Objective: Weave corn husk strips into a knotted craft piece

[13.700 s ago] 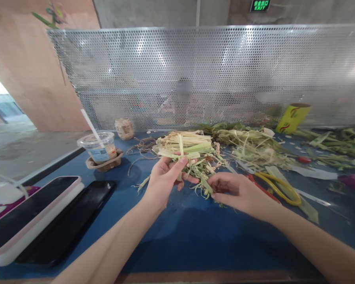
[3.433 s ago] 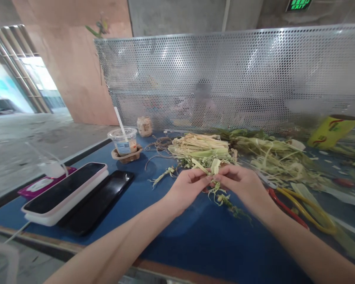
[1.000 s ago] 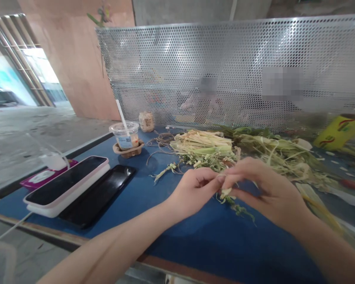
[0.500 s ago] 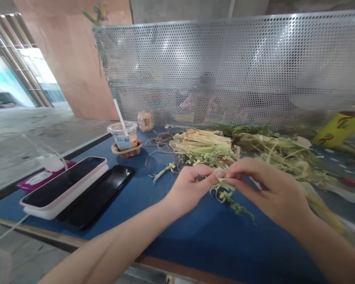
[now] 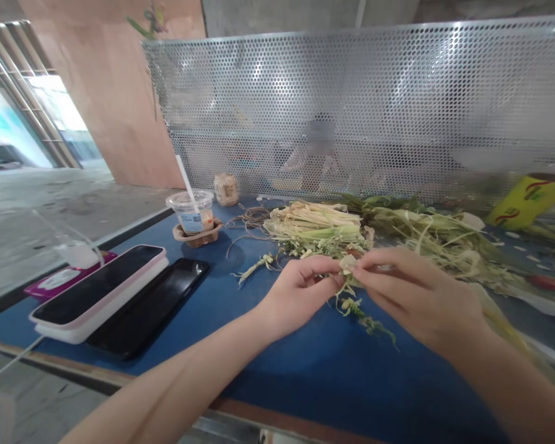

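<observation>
Between both sets of fingertips is a small, pale cream, petal-like husk piece [image 5: 348, 265]. My left hand [image 5: 300, 290] pinches it from the left with thumb and forefinger. From the right, my right hand [image 5: 416, 296] is closed at the piece's other edge. Just below the fingers is a green sprig [image 5: 363, 316] with small pale buds; I cannot tell whether it joins the held piece. Behind the hands lies a bundle of pale dried husk strips [image 5: 317, 219], with tiny greenish flower sprigs [image 5: 324, 245] along its near side. A single sprig [image 5: 259, 266] lies left of the bundle.
On the blue table [image 5: 259, 382], a plastic cup [image 5: 192, 213] with a straw sits in a cardboard holder. Phones [image 5: 150, 308] and a purple box [image 5: 65, 274] lie left. Leafy husks [image 5: 425, 234] and a yellow tube [image 5: 530, 200] are right. A perforated metal screen [image 5: 351, 92] stands behind.
My right fingers have shifted and lifted slightly around the pale piece, so more of it shows. My left hand keeps its pinch, nearly still. The view has drifted a little.
</observation>
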`<state>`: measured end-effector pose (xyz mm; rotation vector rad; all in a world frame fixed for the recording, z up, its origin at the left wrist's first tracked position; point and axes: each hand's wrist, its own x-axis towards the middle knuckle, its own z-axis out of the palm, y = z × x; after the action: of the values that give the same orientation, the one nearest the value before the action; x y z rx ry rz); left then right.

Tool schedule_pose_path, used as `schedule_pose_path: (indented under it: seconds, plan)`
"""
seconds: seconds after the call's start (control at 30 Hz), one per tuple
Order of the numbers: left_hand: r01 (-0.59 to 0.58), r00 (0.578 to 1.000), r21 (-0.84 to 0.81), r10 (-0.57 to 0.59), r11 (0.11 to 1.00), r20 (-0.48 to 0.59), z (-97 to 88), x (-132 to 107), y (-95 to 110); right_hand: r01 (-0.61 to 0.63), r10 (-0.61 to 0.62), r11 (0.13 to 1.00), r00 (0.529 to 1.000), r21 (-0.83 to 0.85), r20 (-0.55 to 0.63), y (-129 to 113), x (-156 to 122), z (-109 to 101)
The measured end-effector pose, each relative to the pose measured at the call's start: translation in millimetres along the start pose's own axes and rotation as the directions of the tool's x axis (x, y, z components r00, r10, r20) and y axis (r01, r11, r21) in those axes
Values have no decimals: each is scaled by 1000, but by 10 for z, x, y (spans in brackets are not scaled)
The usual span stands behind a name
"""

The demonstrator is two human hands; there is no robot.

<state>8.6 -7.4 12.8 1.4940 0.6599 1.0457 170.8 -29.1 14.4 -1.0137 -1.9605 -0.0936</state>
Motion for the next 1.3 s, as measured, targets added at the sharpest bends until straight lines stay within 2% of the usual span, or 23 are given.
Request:
schedule_pose_path:
  seconds: [0.1,0.17,0.27,0.33,0.4,0.5,0.57,0.67,0.77,0.9,1.1,1.2,1.3]
  plan:
    - [0,1000,38,1,999,-8,4,0,11,-96,100,995,987,-39,128,28,-29,-21]
    - [-8,1000,47,8,999,2,-2,1,-4,-98,113,992,973,-84,200,44,-37,-52]
    - [-17,999,25,16,1000,29,-18,0,-48,-61,88,989,973,-132,212,48,-26,-96]
    - [-54,998,34,52,998,44,-33,-3,-77,-10,40,989,978,-146,203,43,-10,-115]
    - [-115,992,89,109,989,66,-50,-6,-91,92,-59,985,975,-145,213,37,8,-129]
    - [-188,980,159,176,969,90,-66,-9,-81,295,-264,948,939,-119,221,28,27,-146]
    - [-220,974,191,204,957,98,-69,-9,-69,351,-326,930,926,-113,190,26,32,-149]
    - [-264,964,282,247,922,93,-70,-7,-67,278,-260,952,955,-127,146,32,33,-137]
    - [-302,953,388,291,871,89,-78,0,-92,203,-183,973,970,-114,160,47,38,-118]
    - [-351,935,497,330,794,132,-98,5,-129,193,-168,978,955,-83,244,66,50,-113]
    - [-380,923,609,327,696,203,-116,5,-124,151,-128,988,924,-35,361,89,43,-127]
    - [-419,898,638,398,646,186,-121,9,-111,162,-144,986,940,-33,310,87,49,-120]
    - [-467,840,634,533,616,101,-133,3,-119,202,-190,979,953,-28,236,64,67,-117]
